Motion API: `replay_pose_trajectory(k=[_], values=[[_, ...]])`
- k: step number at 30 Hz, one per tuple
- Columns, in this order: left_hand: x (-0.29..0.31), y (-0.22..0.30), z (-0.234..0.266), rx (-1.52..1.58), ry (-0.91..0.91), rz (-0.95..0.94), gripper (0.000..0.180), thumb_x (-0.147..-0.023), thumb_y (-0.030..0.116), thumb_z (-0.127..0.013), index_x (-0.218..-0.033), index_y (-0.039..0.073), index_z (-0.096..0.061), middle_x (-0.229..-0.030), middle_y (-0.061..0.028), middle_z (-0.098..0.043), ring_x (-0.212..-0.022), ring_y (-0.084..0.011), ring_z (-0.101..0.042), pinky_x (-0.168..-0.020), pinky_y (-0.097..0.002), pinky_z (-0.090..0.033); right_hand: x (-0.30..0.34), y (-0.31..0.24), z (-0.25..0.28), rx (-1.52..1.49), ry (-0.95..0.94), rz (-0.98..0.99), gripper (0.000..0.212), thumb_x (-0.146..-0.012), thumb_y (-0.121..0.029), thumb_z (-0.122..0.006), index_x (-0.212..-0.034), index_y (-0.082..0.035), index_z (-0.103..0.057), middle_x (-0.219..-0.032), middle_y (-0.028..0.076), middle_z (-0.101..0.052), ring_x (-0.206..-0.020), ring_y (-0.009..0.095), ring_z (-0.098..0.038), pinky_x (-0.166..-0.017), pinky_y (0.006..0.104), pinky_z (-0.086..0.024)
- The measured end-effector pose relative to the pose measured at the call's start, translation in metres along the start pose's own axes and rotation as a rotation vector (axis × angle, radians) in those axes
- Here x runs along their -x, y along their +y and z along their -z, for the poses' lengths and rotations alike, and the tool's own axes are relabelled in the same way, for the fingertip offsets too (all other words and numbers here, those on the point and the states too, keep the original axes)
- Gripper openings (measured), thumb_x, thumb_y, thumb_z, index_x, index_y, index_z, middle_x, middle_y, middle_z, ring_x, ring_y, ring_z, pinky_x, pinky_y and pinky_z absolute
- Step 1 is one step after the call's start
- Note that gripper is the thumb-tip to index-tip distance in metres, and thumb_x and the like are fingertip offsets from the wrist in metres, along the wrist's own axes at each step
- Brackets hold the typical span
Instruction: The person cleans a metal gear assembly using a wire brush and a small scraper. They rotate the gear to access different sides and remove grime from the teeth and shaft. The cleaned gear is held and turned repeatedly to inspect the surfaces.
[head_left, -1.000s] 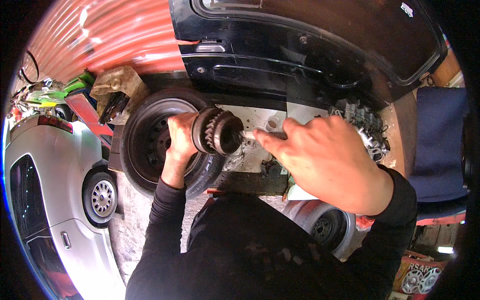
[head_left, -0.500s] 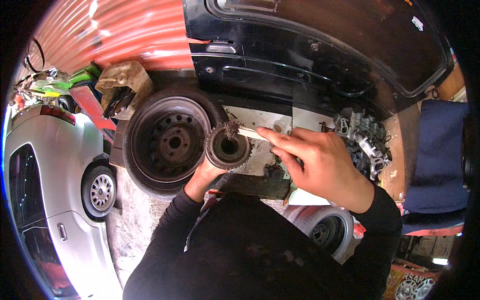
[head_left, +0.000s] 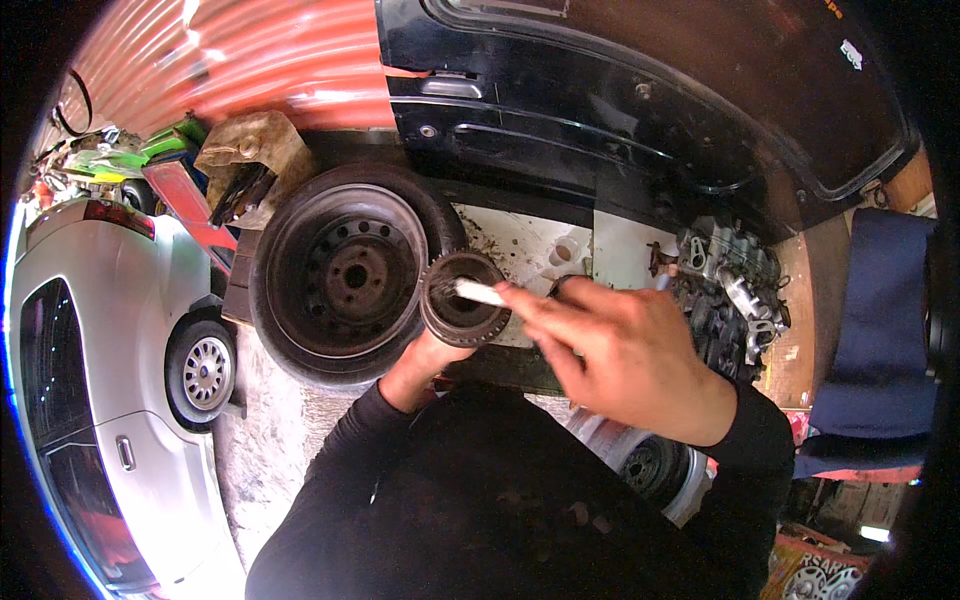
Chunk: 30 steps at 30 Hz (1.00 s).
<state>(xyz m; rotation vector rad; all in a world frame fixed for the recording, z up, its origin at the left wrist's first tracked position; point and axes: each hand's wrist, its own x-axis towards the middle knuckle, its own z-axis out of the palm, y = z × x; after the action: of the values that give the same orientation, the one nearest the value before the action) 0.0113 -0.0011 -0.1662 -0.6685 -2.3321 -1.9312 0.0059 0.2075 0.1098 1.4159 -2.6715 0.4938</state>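
In my left hand (head_left: 436,358) is a dark round hollow metal part (head_left: 437,318) with a toothed rim, its opening tilted up toward me. That hand's fingers curl under the part and are mostly hidden. My right hand (head_left: 625,352) grips a white-handled brush (head_left: 482,291) between thumb and fingers. The dark bristles reach inside the opening of the metal part. Just left of the part lies a tyre on a steel wheel (head_left: 310,245).
Behind my hands, a white board (head_left: 500,230) is strewn with dark dirt and bears a small clear cup (head_left: 565,250). An engine block (head_left: 725,290) stands at right. A black vehicle panel (head_left: 640,130) rises behind. A silver car (head_left: 140,430) is at left, another wheel (head_left: 650,465) below right.
The brush has moved from the far rim of the metal part down into its opening. My right hand has come slightly nearer to me. The whole view has shifted a little.
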Motion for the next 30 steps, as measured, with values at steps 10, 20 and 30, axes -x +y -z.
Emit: replay_pose_trajectory(k=[10,20,30], values=[[-0.009,0.028,-0.006,0.497,0.11,0.125,0.056,-0.08,0.004,-0.081,-0.131,0.004,-0.057,-0.125,-0.0103,-0.065,-0.113,-0.0185,-0.063,-0.099,-0.0359,-0.052,-0.009,0.012,0.01,-0.055,-0.05,-0.016,0.04,-0.086,-0.013,-0.072,-0.125,-0.021,-0.071,-0.066,0.007,-0.058,-0.052,0.025,-0.059,-0.049,0.0386,-0.047],[-0.008,0.043,0.0,0.21,0.121,0.095,0.06,-0.077,0.005,-0.083,-0.131,0.004,-0.057,-0.121,-0.008,-0.066,-0.109,-0.0181,-0.064,-0.1,-0.0359,-0.051,0.0,0.017,0.023,-0.122,-0.07,-0.059,0.04,-0.084,-0.006,-0.071,-0.123,-0.015,-0.072,-0.066,0.009,-0.061,-0.05,0.024,-0.058,-0.049,0.037,-0.045],[-0.014,0.03,0.013,-0.104,0.179,0.001,0.066,-0.075,0.01,-0.086,-0.132,0.004,-0.055,-0.123,-0.0102,-0.065,-0.112,-0.0198,-0.062,-0.098,-0.0355,-0.051,-0.014,0.032,0.026,-0.167,-0.134,-0.026,0.038,-0.085,-0.009,-0.071,-0.123,-0.017,-0.072,-0.075,0.013,-0.068,-0.061,0.028,-0.064,-0.055,0.0371,-0.048]])
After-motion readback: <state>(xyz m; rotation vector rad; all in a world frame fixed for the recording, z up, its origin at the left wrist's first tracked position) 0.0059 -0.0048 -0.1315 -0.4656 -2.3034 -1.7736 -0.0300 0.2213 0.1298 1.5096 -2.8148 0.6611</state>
